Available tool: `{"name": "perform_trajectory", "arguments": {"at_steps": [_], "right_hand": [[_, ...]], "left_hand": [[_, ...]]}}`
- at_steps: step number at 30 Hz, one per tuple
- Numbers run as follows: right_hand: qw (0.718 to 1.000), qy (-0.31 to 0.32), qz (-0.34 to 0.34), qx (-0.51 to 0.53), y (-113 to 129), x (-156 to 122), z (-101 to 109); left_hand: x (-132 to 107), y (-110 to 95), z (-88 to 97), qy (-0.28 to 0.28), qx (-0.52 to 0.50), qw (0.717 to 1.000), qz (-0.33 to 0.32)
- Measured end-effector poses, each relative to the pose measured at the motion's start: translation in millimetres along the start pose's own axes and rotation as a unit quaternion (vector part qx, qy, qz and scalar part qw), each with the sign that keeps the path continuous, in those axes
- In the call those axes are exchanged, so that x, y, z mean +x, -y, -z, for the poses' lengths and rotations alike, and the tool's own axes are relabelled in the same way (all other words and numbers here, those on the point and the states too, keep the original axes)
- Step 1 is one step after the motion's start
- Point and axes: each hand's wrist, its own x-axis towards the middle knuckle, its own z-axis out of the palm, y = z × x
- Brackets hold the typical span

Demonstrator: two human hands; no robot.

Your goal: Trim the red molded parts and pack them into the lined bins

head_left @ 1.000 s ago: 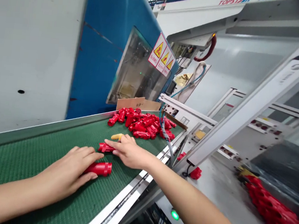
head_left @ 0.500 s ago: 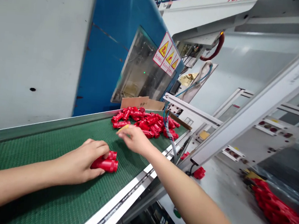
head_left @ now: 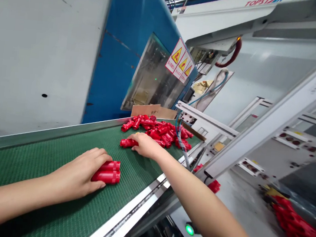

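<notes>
A green conveyor belt [head_left: 42, 182] runs across the lower left. My left hand [head_left: 78, 176] lies on it with fingers curled over two red plastic cylinders [head_left: 108, 171] lying side by side. Farther along, my right hand [head_left: 144, 145] is closed on another red cylinder [head_left: 126, 143] at the near edge of a pile of red cylinders [head_left: 159, 130]. A yellowish fingertip cover barely shows on that hand.
A blue machine [head_left: 125, 48] with a window and three yellow warning signs [head_left: 182, 64] stands behind the belt. A cardboard piece [head_left: 147, 110] lies beyond the pile. White metal frames [head_left: 273, 111] rise on the right, above more red parts [head_left: 296, 221] below.
My left hand drew a second red cylinder beside the first. My right hand reached forward to the pile and closed on a cylinder at its edge.
</notes>
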Motion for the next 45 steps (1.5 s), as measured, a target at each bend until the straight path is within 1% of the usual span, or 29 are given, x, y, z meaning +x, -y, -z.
{"name": "perform_trajectory", "arguments": {"at_steps": [2, 4, 7, 9, 10, 12, 14, 16, 18, 20, 22, 24, 25, 29, 31, 34, 37, 40, 42, 45], "right_hand": [[0.999, 0.0, 0.005, 0.04, 0.5, -4.7, 0.4], [0.997, -0.008, 0.014, 0.081, 10.9, -9.4, -3.3], [0.99, 0.01, 0.062, 0.127, 31.9, -13.3, -10.1], [0.986, 0.032, 0.096, 0.134, 36.3, -8.1, -10.2], [0.986, 0.036, 0.103, 0.128, 34.0, -1.7, -8.7], [0.991, 0.015, 0.091, 0.094, 22.4, 17.7, -4.5], [0.997, -0.029, 0.066, 0.042, 8.0, 40.6, -1.1], [0.996, -0.06, 0.061, -0.002, -1.7, 59.7, 0.6], [0.994, -0.075, 0.077, -0.022, -4.0, 70.4, 1.5], [0.991, -0.095, 0.09, -0.019, -2.4, 73.0, 2.2], [0.987, -0.135, 0.083, 0.001, 0.1, 69.8, 1.2], [0.983, -0.168, 0.061, 0.039, 5.6, 61.1, -4.0], [0.982, -0.173, 0.05, 0.062, 9.6, 54.7, -8.7], [0.982, -0.136, 0.032, 0.13, 21.6, 24.9, -32.2], [0.981, -0.131, 0.028, 0.14, 18.8, 12.3, -38.4], [0.977, -0.123, 0.046, 0.166, 11.2, 0.2, -36.7], [0.968, -0.121, 0.064, 0.212, 13.0, -2.7, -32.8], [0.959, -0.122, 0.065, 0.249, 24.6, -0.1, -35.0], [0.955, -0.099, 0.07, 0.269, 32.2, 2.2, -38.6], [0.949, -0.042, 0.09, 0.3, 37.2, 3.4, -41.7]], "left_hand": [[-0.6, -3.1, 1.9, 0.0, -0.004, 1.0, 0.003], [-1.6, -6.6, 3.2, -0.001, 0.025, 1.0, 0.002], [-1.0, -12.3, 6.3, -0.027, 0.101, 0.994, -0.013], [2.2, -14.2, 10.3, -0.016, 0.105, 0.994, -0.019], [4.7, -14.1, 12.8, 0.002, 0.092, 0.996, -0.019], [10.9, -12.1, 17.7, 0.034, 0.062, 0.997, -0.018], [18.3, -9.7, 20.9, 0.04, 0.054, 0.998, -0.018], [26.0, -9.2, 21.4, 0.038, 0.056, 0.998, -0.017], [33.1, -10.8, 20.0, 0.045, 0.064, 0.997, -0.016], [38.3, -12.2, 18.8, 0.06, 0.07, 0.996, -0.014], [38.1, -12.5, 19.0, 0.066, 0.072, 0.995, -0.006], [29.2, -13.8, 20.4, 0.057, 0.069, 0.996, 0.012], [22.2, -14.8, 21.5, 0.05, 0.065, 0.996, 0.02], [-3.7, -15.0, 25.9, 0.032, 0.05, 0.998, 0.032], [-6.8, -13.6, 26.7, 0.031, 0.046, 0.998, 0.034], [-2.3, -15.8, 26.0, 0.04, 0.049, 0.997, 0.036], [2.3, -22.0, 25.5, 0.04, 0.064, 0.996, 0.042], [0.9, -27.0, 24.7, 0.035, 0.091, 0.995, 0.036], [-2.1, -27.9, 23.1, 0.028, 0.112, 0.993, 0.031], [-4.2, -26.7, 20.1, 0.014, 0.138, 0.99, 0.03]]}}
